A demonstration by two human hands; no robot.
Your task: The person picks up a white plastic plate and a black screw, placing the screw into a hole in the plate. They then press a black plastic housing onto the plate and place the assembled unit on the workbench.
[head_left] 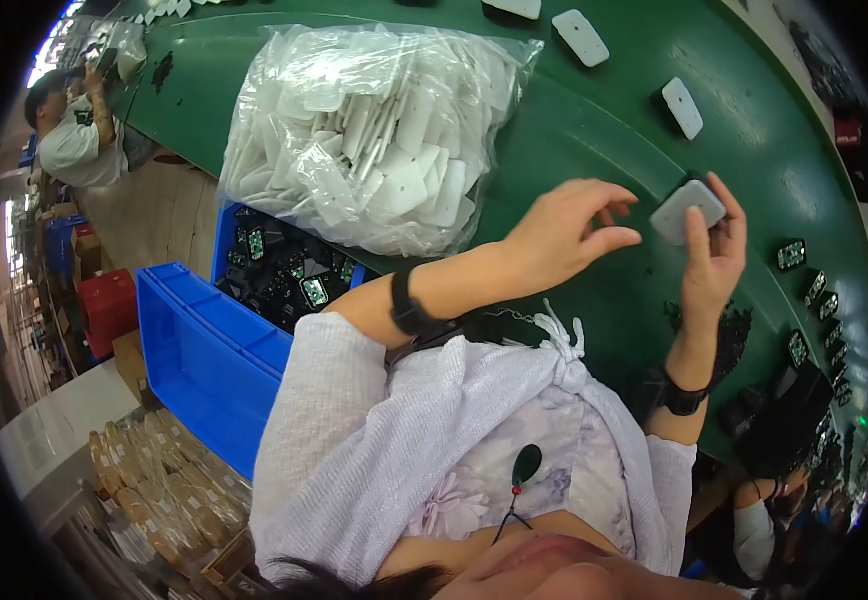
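My right hand (716, 260) grips a white rounded-rectangular plastic cover (676, 217) over the green work surface (594, 130), thumb on its face and fingers behind it. A dark edge shows along the far side of the cover. To the left of it, my left hand (564, 235) is in the air with thumb and fingers apart and nothing between them. Beyond my left forearm lies a large clear plastic bag (369, 140) full of similar white covers.
A blue bin (224, 350) at my left holds black housings with green circuit boards (314, 291). White-topped pieces (682, 108) lie spaced along the far right. Several black units with boards (792, 254) line the right side. Other people (79, 140) sit at far left and lower right.
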